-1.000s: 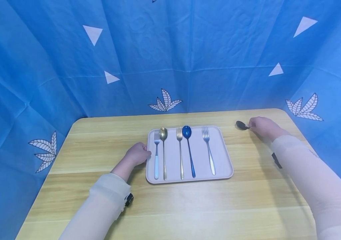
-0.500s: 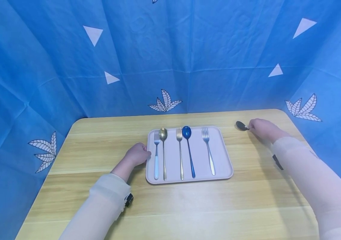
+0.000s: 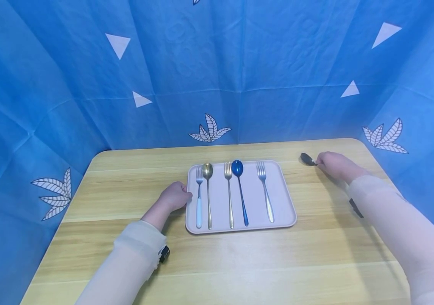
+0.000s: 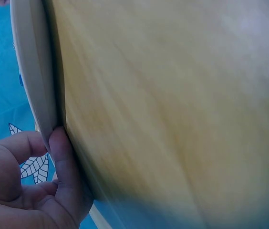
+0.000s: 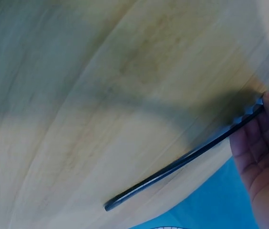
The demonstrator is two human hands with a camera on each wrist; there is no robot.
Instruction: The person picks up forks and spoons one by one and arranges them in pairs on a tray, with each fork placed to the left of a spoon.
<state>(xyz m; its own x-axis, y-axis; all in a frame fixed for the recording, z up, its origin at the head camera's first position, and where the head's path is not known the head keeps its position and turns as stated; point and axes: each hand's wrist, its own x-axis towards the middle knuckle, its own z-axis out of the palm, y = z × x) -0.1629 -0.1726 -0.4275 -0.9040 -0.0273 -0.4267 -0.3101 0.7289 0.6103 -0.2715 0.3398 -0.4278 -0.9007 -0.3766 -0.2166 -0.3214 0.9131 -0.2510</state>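
Observation:
At the tray's left edge my left hand point(image 3: 173, 196) pinches the rim of the pale pink tray point(image 3: 283, 207); the left wrist view shows thumb and finger on either side of it. Across the tray, from left to right, lie a fork with a light blue handle point(image 3: 199, 212), a gold spoon point(image 3: 207, 170), a gold fork point(image 3: 228, 171), a blue spoon point(image 3: 237, 168) and a silver fork point(image 3: 262, 173). Off to the tray's right, my right hand point(image 3: 337, 164) pinches a dark spoon point(image 3: 307, 159) near its bowl. Its long handle shows in the right wrist view.
The wooden table point(image 3: 247, 267) has rounded back corners. A blue curtain point(image 3: 262, 67) printed with white triangles and leaves hangs behind it and at both sides. Between the silver fork and the tray's right rim is a strip of bare tray.
My right hand has shifted very slightly, still pinching the dark spoon. The left hand, the tray and the cutlery on it have stayed put.

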